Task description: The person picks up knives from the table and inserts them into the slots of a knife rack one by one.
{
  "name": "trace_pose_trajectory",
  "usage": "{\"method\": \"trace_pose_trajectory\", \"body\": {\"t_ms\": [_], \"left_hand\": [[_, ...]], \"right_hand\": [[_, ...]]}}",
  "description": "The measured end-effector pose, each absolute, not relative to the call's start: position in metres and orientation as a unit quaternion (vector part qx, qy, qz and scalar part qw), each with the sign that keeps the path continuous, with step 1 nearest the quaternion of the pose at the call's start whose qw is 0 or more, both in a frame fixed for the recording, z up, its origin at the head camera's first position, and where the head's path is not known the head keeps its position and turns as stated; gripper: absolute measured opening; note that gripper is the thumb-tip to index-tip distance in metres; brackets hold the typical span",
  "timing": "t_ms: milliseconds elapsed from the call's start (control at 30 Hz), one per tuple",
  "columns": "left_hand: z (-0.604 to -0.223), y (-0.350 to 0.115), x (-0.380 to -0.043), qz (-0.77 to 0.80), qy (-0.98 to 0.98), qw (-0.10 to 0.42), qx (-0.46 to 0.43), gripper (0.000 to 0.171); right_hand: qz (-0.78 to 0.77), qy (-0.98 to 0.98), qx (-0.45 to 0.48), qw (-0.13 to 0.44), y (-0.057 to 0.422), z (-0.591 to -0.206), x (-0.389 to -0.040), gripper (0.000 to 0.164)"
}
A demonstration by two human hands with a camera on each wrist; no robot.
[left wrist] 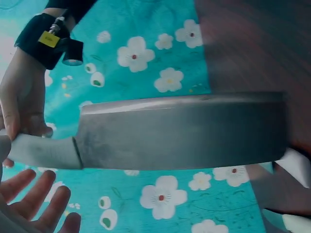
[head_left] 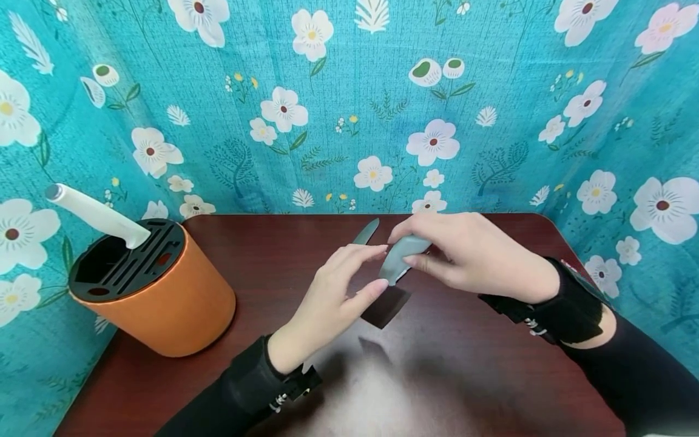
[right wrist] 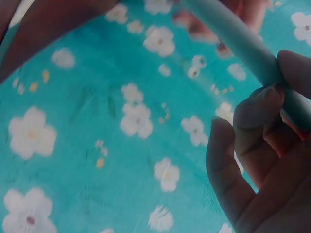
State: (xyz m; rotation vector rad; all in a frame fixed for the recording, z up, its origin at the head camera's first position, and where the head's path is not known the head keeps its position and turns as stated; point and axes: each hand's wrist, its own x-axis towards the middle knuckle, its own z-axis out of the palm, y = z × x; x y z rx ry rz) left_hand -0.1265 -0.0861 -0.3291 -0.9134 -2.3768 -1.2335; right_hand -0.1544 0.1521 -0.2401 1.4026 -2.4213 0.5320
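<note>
My right hand (head_left: 459,252) pinches the pale grey-green handle (left wrist: 41,150) of a cleaver, thumb on one side and fingers on the other. The cleaver's broad steel blade (left wrist: 180,133) stretches across the left wrist view; in the head view it hangs below the handle, above the table. Beside the handle is my left hand (head_left: 335,297), its thumb tip right at the handle's lower end and its other fingers (left wrist: 53,204) extended and spread. In the right wrist view the handle runs diagonally between thumb and fingers (right wrist: 257,111).
An orange round knife block (head_left: 180,291) with a black slotted top stands at the left, a white-handled knife (head_left: 98,212) sticking out of it. Behind my left hand a grey-green blade (head_left: 367,230) lies on the dark red-brown table (head_left: 284,243). A flowered turquoise curtain (head_left: 349,152) hangs behind.
</note>
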Motion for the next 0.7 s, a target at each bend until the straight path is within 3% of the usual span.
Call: {"method": "trace_pose_trajectory", "body": {"t_ms": [400, 700], "left_hand": [[-0.32, -0.084, -0.118, -0.48, -0.798, 0.143, -0.335, 0.015], [-0.317, -0.094, -0.118, -0.487, -0.801, 0.166, -0.306, 0.014]], "right_hand": [[0.209, -0.803, 0.538, 0.146, 0.135, -0.253, -0.141, 0.029], [0.222, -0.845, 0.471, 0.119, 0.139, -0.253, -0.14, 0.045]]}}
